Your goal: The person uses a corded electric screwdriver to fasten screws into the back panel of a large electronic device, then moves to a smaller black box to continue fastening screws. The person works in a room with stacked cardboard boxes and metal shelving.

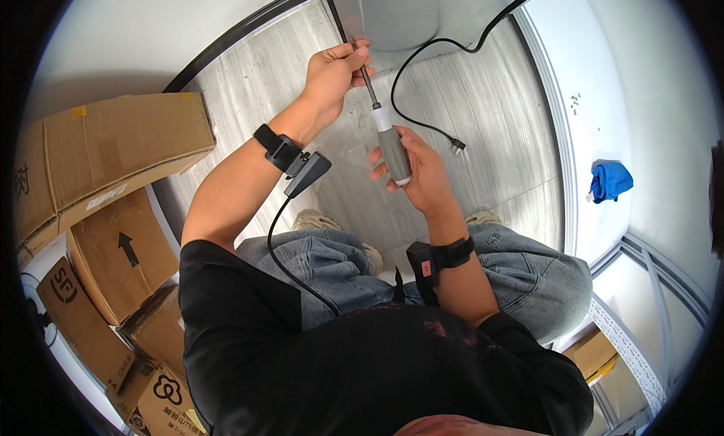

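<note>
The right hand (pixel 421 166) is closed around the grey handle of a long screwdriver with a white collar and a dark steel shaft (pixel 392 145), fingers wrapped about the lower half of the grip, thumb along its side. The shaft rises away from the person toward the grey metal panel with a dark edge strip (pixel 348 6) that stands at the far edge of the pale wood-grain floor (pixel 490 104). The left hand (pixel 335 70) is pinched shut on the upper part of the shaft, just below the panel's edge strip, fingertips curled around the steel; whether the tip touches the panel is hidden by the fingers. Both wrists carry black strapped bands; a black cable runs from the left one down to the person's black shirt.

A thin black power cord with a plug at its end (pixel 426 123) loops over the floor just to the right of the screwdriver, its plug lying near the right hand. Brown cardboard boxes (pixel 113 179) are stacked along the floor's left edge. A crumpled blue cloth (pixel 609 179) lies on the white surface (pixel 664 134) beyond the floor's right edge, well apart from the hands. The person's knees in blue jeans sit below the hands
</note>
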Available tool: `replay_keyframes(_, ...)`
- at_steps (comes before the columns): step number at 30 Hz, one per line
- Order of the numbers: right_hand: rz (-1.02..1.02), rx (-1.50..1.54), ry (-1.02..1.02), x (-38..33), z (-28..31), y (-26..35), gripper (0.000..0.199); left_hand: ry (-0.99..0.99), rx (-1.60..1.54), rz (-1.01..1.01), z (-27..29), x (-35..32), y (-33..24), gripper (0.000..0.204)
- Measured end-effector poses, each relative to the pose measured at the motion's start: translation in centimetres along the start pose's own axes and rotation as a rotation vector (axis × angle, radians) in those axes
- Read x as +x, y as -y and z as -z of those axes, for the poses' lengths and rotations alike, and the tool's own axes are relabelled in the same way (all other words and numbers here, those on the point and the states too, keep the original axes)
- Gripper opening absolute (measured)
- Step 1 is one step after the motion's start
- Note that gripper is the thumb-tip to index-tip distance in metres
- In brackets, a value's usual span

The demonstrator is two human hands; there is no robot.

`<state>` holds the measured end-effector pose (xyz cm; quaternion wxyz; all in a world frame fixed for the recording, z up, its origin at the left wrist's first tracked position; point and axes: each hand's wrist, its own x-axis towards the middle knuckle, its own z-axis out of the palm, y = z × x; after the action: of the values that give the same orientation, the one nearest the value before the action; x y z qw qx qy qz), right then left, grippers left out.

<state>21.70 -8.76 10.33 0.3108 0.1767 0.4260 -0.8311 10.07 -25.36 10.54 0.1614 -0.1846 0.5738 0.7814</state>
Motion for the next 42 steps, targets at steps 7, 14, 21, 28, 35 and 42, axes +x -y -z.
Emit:
replay_keyframes(7,0.178,-0.241,-0.183,0.8,-0.1,-1.7,0.041,-0.006,0.061,0.032,-0.2,-0.2,-0.1,0.023)
replay_keyframes(14,0.000,0.021,-0.019,0.3,0.0,-0.3,0.042,0.034,-0.001,0.035,0.3,0.1,-0.1,0.023)
replay_keyframes(21,0.059,-0.067,-0.115,0.8,0.0,-0.9,0.041,0.027,-0.027,0.033,0.0,-0.1,-0.5,0.030)
replay_keyframes(28,0.152,-0.210,-0.200,0.9,0.0,-1.2,0.040,-0.052,0.073,0.029,-0.7,-0.4,-0.6,0.031)
replay_keyframes(35,0.180,-0.177,-0.217,0.4,0.4,-1.1,0.036,-0.015,0.124,0.024,-0.4,-0.4,-0.2,0.029)
replay_keyframes(42,0.157,-0.288,-0.249,-2.7,2.7,3.5,0.031,0.089,-0.098,0.032,-2.1,-0.6,0.0,0.017)
